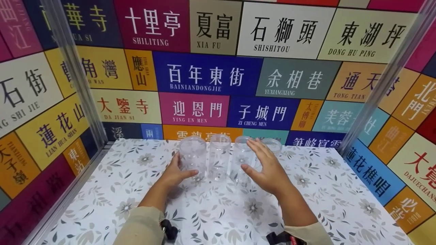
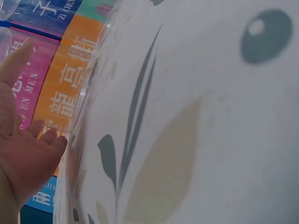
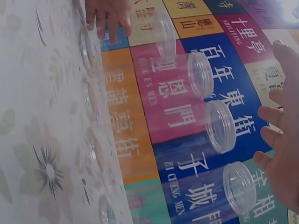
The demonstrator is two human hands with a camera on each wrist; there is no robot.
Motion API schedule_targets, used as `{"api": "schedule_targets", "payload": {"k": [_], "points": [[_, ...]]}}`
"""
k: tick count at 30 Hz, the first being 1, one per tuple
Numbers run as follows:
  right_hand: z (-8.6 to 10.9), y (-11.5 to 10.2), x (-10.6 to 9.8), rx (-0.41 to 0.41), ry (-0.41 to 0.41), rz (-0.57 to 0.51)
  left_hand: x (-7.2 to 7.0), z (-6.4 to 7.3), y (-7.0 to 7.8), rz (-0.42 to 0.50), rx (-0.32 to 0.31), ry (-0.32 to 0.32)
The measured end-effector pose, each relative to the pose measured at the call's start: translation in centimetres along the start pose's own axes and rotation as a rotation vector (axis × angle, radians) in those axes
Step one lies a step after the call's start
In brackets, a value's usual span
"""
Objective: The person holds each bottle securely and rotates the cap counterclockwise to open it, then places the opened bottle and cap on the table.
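Note:
Several clear plastic jars with round lids stand upright in a row at the table's back. My left hand (image 1: 175, 173) is beside the leftmost jar (image 1: 193, 153), its thumb in front and fingers along the left side; contact is unclear. In the left wrist view this hand (image 2: 28, 154) has its fingers spread. A second jar (image 1: 219, 158) and a third jar (image 1: 241, 163) follow to the right. My right hand (image 1: 267, 166), fingers extended and thumb apart, partly hides the rightmost jar (image 1: 275, 145). In the right wrist view, that hand (image 3: 285, 140) appears apart from the jar lids (image 3: 239, 187).
A white cloth with grey flowers and leaves covers the table (image 1: 218, 211). Colourful sign panels (image 1: 207, 73) form the wall right behind the jars. Clear upright edge strips (image 1: 73, 68) stand at the left and right corners.

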State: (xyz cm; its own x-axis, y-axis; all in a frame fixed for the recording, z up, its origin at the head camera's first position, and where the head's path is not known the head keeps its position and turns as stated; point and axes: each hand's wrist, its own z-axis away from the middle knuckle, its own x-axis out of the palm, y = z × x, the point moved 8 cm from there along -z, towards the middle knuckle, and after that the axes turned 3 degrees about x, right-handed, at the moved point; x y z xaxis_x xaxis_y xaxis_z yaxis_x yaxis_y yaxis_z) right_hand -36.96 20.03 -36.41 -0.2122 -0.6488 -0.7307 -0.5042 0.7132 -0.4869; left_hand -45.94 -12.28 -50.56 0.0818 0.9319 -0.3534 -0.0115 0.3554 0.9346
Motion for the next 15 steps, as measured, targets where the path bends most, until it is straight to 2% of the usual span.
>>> {"api": "schedule_targets", "payload": {"k": [11,15], "points": [[-0.8,-1.1,2.1,-0.015,-0.034,-0.045,0.6,-0.2,-0.1,0.011,-0.057,0.011],[-1.1,-1.6,2.8,-0.034,-0.041,-0.032,0.5,-0.2,-0.1,0.03,-0.055,0.018]]}}
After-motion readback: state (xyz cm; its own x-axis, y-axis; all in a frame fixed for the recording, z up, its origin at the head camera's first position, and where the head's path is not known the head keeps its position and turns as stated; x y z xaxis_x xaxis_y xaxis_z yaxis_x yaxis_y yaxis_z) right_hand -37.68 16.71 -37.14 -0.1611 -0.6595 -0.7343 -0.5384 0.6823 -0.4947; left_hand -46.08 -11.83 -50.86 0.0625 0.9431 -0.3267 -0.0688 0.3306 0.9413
